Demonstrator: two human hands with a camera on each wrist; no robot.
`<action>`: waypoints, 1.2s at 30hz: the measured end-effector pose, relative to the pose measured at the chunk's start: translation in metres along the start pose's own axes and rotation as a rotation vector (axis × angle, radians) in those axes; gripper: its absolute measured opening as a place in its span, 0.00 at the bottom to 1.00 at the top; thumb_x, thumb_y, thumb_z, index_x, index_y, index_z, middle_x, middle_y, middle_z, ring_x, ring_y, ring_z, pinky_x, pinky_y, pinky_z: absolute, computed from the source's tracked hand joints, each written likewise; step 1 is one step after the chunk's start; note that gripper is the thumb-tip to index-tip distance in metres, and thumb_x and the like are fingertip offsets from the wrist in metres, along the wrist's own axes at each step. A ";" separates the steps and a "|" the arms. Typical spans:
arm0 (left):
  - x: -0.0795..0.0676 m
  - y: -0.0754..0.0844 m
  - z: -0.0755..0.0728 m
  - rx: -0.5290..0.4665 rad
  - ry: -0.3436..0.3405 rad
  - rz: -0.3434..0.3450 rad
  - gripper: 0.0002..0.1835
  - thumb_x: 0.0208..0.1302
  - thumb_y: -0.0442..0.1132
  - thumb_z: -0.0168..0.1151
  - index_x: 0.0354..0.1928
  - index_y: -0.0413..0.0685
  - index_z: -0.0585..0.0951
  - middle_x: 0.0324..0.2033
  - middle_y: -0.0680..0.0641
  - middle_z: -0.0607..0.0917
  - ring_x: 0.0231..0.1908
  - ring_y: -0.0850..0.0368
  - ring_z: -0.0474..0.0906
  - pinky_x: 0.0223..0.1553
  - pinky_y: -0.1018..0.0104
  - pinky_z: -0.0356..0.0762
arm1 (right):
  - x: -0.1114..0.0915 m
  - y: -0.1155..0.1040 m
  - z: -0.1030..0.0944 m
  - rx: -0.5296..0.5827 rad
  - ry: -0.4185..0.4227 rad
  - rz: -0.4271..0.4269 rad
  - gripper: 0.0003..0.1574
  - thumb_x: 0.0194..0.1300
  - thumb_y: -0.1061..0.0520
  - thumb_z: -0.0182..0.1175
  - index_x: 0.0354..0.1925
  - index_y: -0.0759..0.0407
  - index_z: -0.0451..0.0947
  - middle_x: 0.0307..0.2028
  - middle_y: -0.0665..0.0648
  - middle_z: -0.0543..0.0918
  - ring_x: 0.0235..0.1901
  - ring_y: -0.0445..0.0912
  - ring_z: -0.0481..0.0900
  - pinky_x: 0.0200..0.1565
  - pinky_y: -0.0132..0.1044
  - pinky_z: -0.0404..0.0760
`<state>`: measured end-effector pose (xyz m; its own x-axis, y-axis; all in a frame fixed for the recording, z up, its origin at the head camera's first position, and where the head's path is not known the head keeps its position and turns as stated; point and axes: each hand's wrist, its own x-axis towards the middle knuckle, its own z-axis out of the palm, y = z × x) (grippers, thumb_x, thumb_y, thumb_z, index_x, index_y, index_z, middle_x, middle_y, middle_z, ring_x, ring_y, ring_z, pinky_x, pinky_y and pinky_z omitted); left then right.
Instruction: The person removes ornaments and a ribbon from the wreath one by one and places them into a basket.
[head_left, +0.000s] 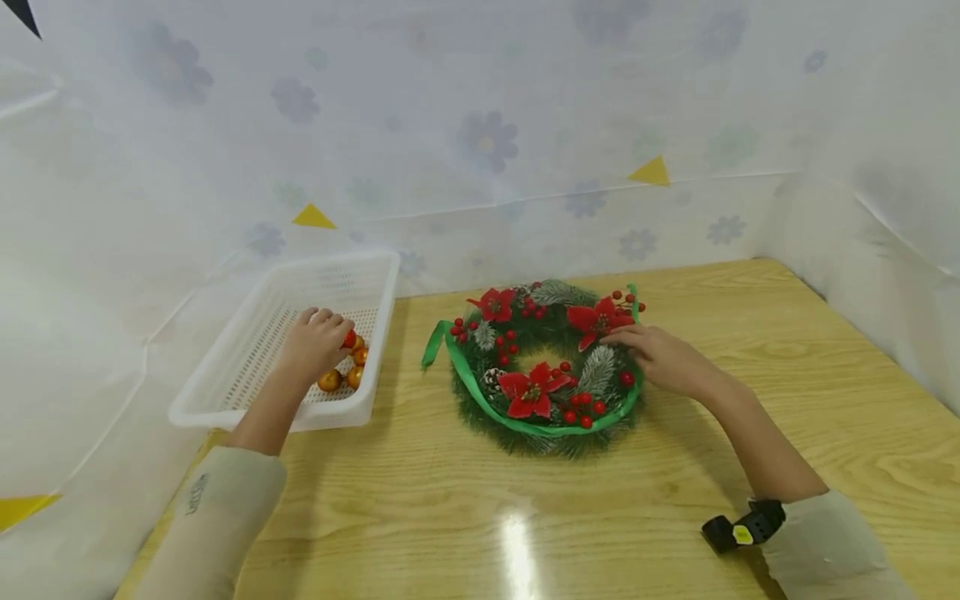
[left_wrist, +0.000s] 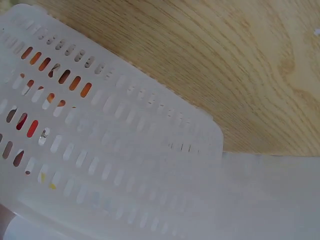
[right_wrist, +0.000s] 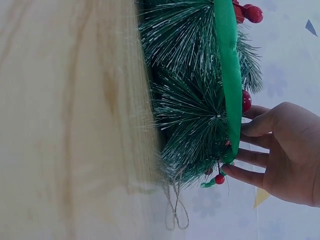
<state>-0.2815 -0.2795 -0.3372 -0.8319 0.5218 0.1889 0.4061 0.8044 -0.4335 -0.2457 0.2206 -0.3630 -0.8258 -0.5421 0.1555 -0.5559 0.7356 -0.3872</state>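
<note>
My left hand [head_left: 315,340] reaches down into a white plastic basket [head_left: 388,287], its fingers curled over a red ball [head_left: 349,338]. Several shiny gold balls [head_left: 328,381] lie beside it in the basket. Through the slots of the basket wall [left_wrist: 125,150], the left wrist view shows bits of red and orange. A green wreath [head_left: 517,437] lies on the table with red poinsettias, berries and frosted sprigs. Green ribbon [head_left: 471,383] runs along it. My right hand [head_left: 667,360] is at the wreath's right side, its fingers extended against the ribbon [right_wrist: 231,90] and berries in the right wrist view.
The wooden table [head_left: 420,517] has the basket at its left edge and the wreath near the middle. A white flower-patterned sheet [head_left: 480,83] hangs behind and at the sides. A loop of twine [right_wrist: 175,212] hangs from the wreath. A black strap [head_left: 750,527] circles my right wrist.
</note>
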 end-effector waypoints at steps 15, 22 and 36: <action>0.002 -0.002 0.014 -0.050 -0.077 0.020 0.21 0.48 0.42 0.72 0.43 0.38 0.79 0.39 0.40 0.81 0.45 0.42 0.73 0.52 0.50 0.67 | 0.000 0.002 0.000 -0.005 0.003 -0.017 0.27 0.62 0.74 0.43 0.58 0.65 0.70 0.56 0.69 0.69 0.41 0.54 0.70 0.33 0.42 0.66; 0.003 -0.001 0.016 -0.109 -0.193 0.001 0.21 0.50 0.41 0.70 0.45 0.38 0.79 0.39 0.39 0.80 0.47 0.40 0.72 0.54 0.49 0.66 | 0.001 0.003 0.001 -0.006 -0.005 -0.016 0.26 0.63 0.73 0.43 0.58 0.65 0.70 0.57 0.69 0.68 0.43 0.56 0.70 0.34 0.43 0.66; 0.004 -0.001 0.017 -0.146 -0.208 -0.001 0.18 0.52 0.35 0.69 0.45 0.38 0.79 0.40 0.38 0.80 0.47 0.40 0.73 0.54 0.47 0.65 | 0.000 0.001 0.000 -0.004 0.000 -0.015 0.26 0.63 0.73 0.43 0.59 0.66 0.69 0.57 0.69 0.68 0.51 0.61 0.69 0.35 0.44 0.66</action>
<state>-0.2917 -0.2837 -0.3512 -0.8862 0.4633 -0.0022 0.4427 0.8454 -0.2987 -0.2461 0.2214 -0.3636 -0.8175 -0.5530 0.1608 -0.5683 0.7294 -0.3809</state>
